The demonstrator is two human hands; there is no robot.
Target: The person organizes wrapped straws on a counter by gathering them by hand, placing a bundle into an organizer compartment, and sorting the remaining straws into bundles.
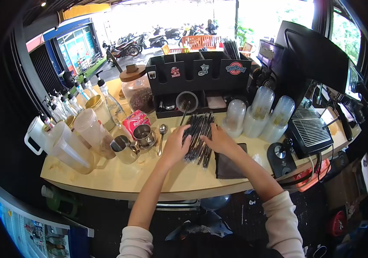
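A bundle of thin black straws (198,142) lies on the light wooden counter. My left hand (178,143) presses against its left side, and my right hand (219,139) holds it from the right, fingers curved round the straws. Left of my left hand are a metal spoon (162,136), a metal cup (143,134) and a steel pitcher (125,148). A folded dark cloth (231,165) lies under my right forearm. Behind the straws, a grey cup (187,102) with a long handle in it leans in the black organizer (192,77).
Plastic pitchers (70,148), syrup bottles (108,101) and a lidded jar (137,92) stand at the left. Stacked clear cups (262,109), a black tamping stand (280,157) and a coffee machine (311,131) are at the right. The counter edge (192,192) runs in front.
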